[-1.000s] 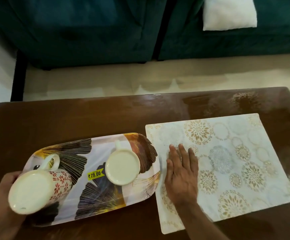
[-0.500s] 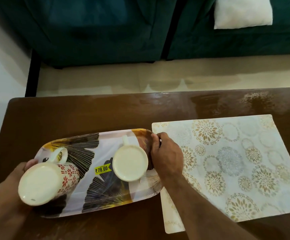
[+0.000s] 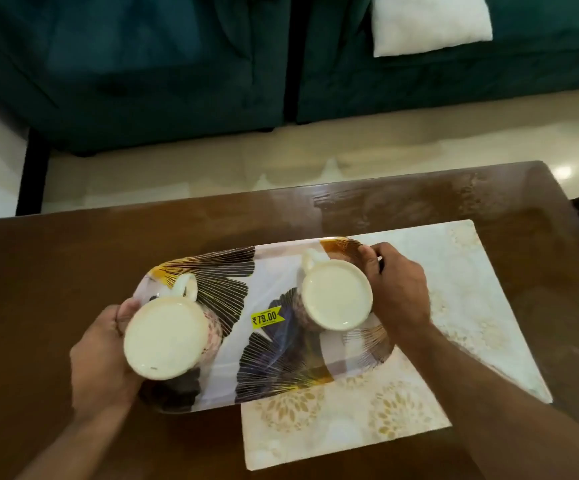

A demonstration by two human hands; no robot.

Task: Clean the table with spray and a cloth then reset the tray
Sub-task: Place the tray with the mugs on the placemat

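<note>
A leaf-patterned tray (image 3: 274,271) with a yellow price sticker lies across the brown table (image 3: 56,265), its right half over the left part of a cream floral placemat (image 3: 461,306). Two cream mugs stand on it: a red-patterned mug (image 3: 165,336) at the left end and a plain mug (image 3: 337,299) at the right end. My left hand (image 3: 102,355) grips the tray's left end beside the patterned mug. My right hand (image 3: 397,289) grips the tray's right end beside the plain mug. No spray or cloth is in view.
A dark green sofa (image 3: 142,64) with a white cushion (image 3: 430,22) stands beyond the table, across a strip of pale floor (image 3: 211,168). The table's far right surface shows glossy streaks.
My right hand left the placemat and took the tray's right end. The tray with both mugs has shifted right, onto the placemat.
</note>
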